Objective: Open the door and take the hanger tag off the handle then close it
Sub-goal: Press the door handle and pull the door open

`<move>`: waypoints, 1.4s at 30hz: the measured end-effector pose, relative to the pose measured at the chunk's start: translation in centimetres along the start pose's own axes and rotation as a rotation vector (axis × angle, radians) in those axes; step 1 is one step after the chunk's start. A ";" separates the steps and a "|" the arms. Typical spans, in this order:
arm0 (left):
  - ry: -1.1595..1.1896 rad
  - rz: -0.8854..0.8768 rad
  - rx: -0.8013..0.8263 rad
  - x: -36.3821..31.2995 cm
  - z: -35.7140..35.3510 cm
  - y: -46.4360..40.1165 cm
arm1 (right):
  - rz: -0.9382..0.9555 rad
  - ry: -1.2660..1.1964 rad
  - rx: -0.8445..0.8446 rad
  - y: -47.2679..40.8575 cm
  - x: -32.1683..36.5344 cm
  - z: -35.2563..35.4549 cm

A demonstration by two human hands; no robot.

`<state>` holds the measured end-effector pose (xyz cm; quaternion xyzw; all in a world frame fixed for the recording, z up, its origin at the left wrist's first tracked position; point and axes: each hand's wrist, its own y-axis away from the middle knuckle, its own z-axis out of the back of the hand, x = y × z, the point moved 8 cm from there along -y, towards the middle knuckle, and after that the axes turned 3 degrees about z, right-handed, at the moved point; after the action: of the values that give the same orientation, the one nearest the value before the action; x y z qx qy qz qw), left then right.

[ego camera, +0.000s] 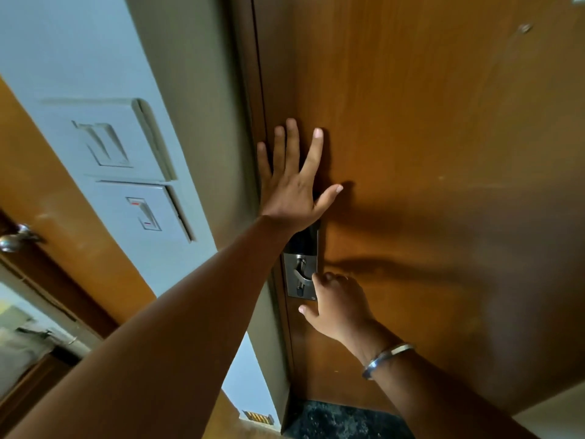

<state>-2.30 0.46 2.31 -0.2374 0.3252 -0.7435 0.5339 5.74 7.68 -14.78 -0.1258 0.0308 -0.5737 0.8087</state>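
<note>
The brown wooden door (427, 153) fills the right side of the view, with its edge against the frame (253, 90). A metal lock plate (292, 264) sits on that edge and carries a lever handle (299, 275). My left hand (292, 182) lies flat on the door just above the lock, fingers spread, holding nothing. My right hand (340, 304), with a metal bangle on its wrist, has its fingers curled around the outer end of the lever. No hanger tag shows in the view.
Two white switch plates (126, 172) are on the pale wall to the left of the frame. Further left is another wooden door with a round metal knob (14, 239). Dark speckled floor (342, 419) shows at the door's foot.
</note>
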 end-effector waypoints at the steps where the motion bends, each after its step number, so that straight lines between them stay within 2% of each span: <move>1: -0.006 -0.007 0.000 0.0 0.5 0.5 | 0.003 -0.006 -0.008 0.5 0.2 -0.1; 12: 0.008 -0.040 -0.166 -1.2 5.0 5.1 | -0.023 -0.031 -0.114 6.4 2.4 0.4; 19: 0.128 -0.073 -0.170 -2.3 8.1 8.6 | -0.205 -0.020 -0.220 10.4 4.7 2.1; 22: 0.187 -0.220 -0.163 -2.2 10.3 11.3 | -0.306 -0.033 -0.309 12.6 6.6 3.5; 25: 0.288 -0.417 -0.219 -2.1 13.1 14.7 | -0.413 -0.049 -0.307 15.1 7.1 3.8; 28: 0.446 -0.480 -0.251 0.3 15.1 18.0 | -0.554 0.024 -0.369 18.7 8.7 4.6; 30: 0.540 -0.480 -0.217 2.2 15.1 19.4 | -0.632 0.085 -0.451 20.8 10.5 6.4; 33: 0.641 -0.537 -0.112 3.6 13.6 20.3 | -0.630 0.132 -0.604 22.2 13.5 11.3; 37: 0.777 -0.681 0.145 2.8 10.6 21.2 | -0.609 0.292 -0.807 23.0 18.3 18.7; 42: 0.862 -0.860 0.459 -2.0 6.7 23.3 | -0.525 0.578 -0.874 22.9 22.8 24.8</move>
<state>17.95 -4.28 -10.33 0.0935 0.2192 -0.9700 0.0475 39.35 -2.42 5.84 -0.2897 0.4516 -0.7000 0.4712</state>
